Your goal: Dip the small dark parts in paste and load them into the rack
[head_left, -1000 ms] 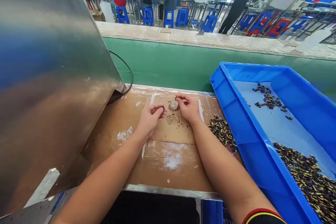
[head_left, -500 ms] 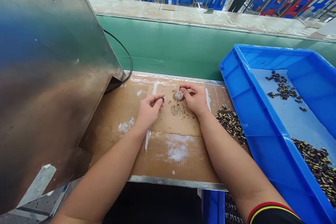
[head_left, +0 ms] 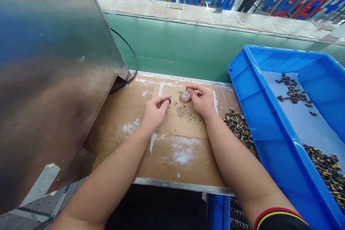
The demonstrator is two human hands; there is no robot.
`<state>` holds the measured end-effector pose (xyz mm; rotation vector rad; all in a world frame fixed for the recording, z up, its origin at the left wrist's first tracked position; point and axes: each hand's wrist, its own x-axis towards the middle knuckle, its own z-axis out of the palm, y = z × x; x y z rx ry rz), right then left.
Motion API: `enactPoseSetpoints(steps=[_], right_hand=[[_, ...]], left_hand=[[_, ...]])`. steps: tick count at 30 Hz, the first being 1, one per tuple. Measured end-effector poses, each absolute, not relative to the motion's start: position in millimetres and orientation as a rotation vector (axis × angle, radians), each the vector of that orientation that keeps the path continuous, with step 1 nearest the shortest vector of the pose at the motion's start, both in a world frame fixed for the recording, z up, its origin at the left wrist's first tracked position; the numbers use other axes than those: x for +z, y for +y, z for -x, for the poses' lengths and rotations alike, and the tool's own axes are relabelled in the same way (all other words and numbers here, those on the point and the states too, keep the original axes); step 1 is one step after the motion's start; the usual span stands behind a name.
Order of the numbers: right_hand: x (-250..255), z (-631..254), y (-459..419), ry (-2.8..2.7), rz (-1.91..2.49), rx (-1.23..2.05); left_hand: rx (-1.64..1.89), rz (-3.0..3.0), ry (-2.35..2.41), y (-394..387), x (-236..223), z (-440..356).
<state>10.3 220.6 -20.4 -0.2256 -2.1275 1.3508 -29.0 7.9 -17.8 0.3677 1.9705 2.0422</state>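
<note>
One dark piece [head_left: 169,101] sitting pinched in left grip [head_left: 155,112] above counter [head_left: 164,169]; right grip [head_left: 201,100] pinching small dark bit [head_left: 187,88] just beside whitish lump [head_left: 185,96]. From here, seemingly dabbing; next move calling for light touch.

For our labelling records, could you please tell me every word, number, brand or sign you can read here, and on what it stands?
None can be read: the blue tray, metal panel and cardboard sheet show no legible text.
White tag under the table edge: too small to read.
Dark piece in the left hand: too small to show any marking.
</note>
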Motion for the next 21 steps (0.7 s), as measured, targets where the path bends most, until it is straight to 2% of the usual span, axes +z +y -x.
enactPoseSetpoints(steps=[9, 15, 21], right_hand=[[-6.2, -11.8, 229.6, -1.796, 0.393, 1.498], [24.9, -52.9, 203.3, -1.656, 0.437, 1.949], [16.6, -90.2, 166.6, -1.479, 0.528, 2.406]], left_hand=[[2.134, -0.295, 1.859, 9.4, -15.8, 26.8], [2.124, -0.238, 1.736, 10.4, -5.4, 13.4], [2.090, -0.266, 1.689, 11.8, 3.1, -0.5]])
